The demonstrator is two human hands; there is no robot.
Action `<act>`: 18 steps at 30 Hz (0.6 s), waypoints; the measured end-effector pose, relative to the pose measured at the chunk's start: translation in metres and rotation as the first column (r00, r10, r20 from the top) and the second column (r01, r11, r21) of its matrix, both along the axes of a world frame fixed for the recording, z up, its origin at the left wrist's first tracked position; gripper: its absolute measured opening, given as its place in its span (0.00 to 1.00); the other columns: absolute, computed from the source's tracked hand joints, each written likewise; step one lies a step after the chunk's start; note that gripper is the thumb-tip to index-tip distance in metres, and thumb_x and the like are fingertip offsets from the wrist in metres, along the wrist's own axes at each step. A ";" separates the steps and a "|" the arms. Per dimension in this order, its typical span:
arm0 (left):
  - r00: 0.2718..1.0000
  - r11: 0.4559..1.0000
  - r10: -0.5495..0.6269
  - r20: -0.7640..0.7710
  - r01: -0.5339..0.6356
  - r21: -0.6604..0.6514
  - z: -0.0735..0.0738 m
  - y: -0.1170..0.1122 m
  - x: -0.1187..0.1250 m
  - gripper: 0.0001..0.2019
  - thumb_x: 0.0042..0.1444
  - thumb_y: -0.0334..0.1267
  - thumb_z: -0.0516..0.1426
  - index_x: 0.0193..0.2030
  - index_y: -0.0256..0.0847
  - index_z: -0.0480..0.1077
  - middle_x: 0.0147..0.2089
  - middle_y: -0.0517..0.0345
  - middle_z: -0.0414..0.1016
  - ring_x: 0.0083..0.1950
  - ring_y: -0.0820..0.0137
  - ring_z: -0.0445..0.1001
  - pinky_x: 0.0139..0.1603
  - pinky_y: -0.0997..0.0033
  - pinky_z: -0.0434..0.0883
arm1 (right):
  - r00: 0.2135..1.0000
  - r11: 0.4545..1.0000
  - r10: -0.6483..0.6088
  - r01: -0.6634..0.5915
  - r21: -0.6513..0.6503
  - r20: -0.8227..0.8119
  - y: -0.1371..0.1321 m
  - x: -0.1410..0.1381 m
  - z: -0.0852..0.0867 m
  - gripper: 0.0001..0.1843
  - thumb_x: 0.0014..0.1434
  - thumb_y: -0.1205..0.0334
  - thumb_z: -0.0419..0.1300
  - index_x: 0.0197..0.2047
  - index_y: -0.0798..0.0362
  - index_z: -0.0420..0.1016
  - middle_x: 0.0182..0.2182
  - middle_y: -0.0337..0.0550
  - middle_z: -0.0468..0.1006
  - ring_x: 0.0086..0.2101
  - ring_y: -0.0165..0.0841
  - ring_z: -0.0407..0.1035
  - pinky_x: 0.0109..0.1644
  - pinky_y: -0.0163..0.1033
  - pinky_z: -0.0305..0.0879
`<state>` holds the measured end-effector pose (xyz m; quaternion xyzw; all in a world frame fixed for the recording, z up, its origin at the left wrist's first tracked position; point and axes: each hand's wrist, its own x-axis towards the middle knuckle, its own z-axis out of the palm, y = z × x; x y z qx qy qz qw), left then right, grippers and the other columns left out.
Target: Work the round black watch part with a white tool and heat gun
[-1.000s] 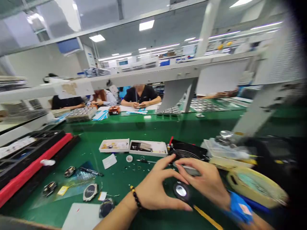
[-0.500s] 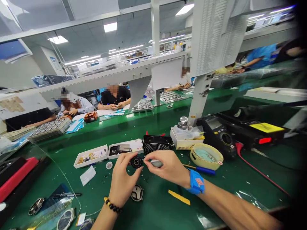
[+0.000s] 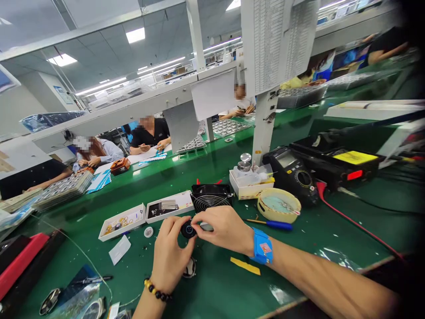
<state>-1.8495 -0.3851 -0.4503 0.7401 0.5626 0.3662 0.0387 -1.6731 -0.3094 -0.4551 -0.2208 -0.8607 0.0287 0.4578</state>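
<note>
My left hand (image 3: 171, 252) grips a small round black part (image 3: 188, 229) by its rim, between thumb and fingers. It looks like a watch back, with a darker ring and small dots at its centre. My right hand (image 3: 224, 230) is closed in a pinch, its fingertips at the part's right edge. A pale grey object (image 3: 207, 226) shows inside the curled right fingers; its kind is unclear. Below the left hand, a round metal case (image 3: 190, 268) lies on the green mat (image 3: 219, 292), partly hidden by the thumb. A yellow strip (image 3: 245, 266) lies under the right wrist.
Behind my hands stand white boxes of small parts (image 3: 122, 221) and a black fan (image 3: 212, 198). To the right are a blue-handled screwdriver (image 3: 279, 225), a cream bowl (image 3: 279, 208) and a multimeter (image 3: 294, 175). Watch cases (image 3: 50, 301) lie at left. Co-workers sit across the bench.
My right fingertips have come left onto the black part; before, a small gap separated them. The part has turned slightly. The whole view has shifted, so the bench appears farther left.
</note>
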 end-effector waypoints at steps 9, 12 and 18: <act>1.000 1.000 -0.009 -0.029 0.009 0.024 0.000 -0.001 0.004 0.19 0.56 0.27 0.57 0.54 0.46 0.71 0.47 0.52 0.73 0.49 0.60 0.73 0.48 0.59 0.73 | 0.996 0.999 -0.038 0.035 0.035 0.087 0.001 0.000 -0.004 0.04 0.61 0.64 0.59 0.37 0.50 0.76 0.26 0.35 0.80 0.27 0.30 0.73 0.32 0.36 0.60; 0.999 0.999 -0.009 -0.049 0.012 0.042 -0.004 -0.001 0.004 0.19 0.57 0.27 0.57 0.54 0.46 0.71 0.47 0.52 0.73 0.48 0.60 0.73 0.48 0.59 0.73 | 0.989 0.998 -0.053 0.048 0.035 0.140 0.001 0.000 -0.007 0.05 0.62 0.64 0.59 0.38 0.51 0.77 0.27 0.37 0.80 0.29 0.31 0.74 0.32 0.37 0.60; 0.999 0.999 -0.012 0.044 0.014 -0.045 -0.002 0.001 0.003 0.18 0.58 0.29 0.59 0.54 0.46 0.71 0.48 0.53 0.73 0.49 0.61 0.73 0.49 0.60 0.73 | 0.991 0.996 -0.039 0.049 -0.080 0.127 -0.001 0.001 0.001 0.08 0.66 0.59 0.58 0.40 0.51 0.77 0.31 0.39 0.81 0.32 0.32 0.75 0.35 0.36 0.62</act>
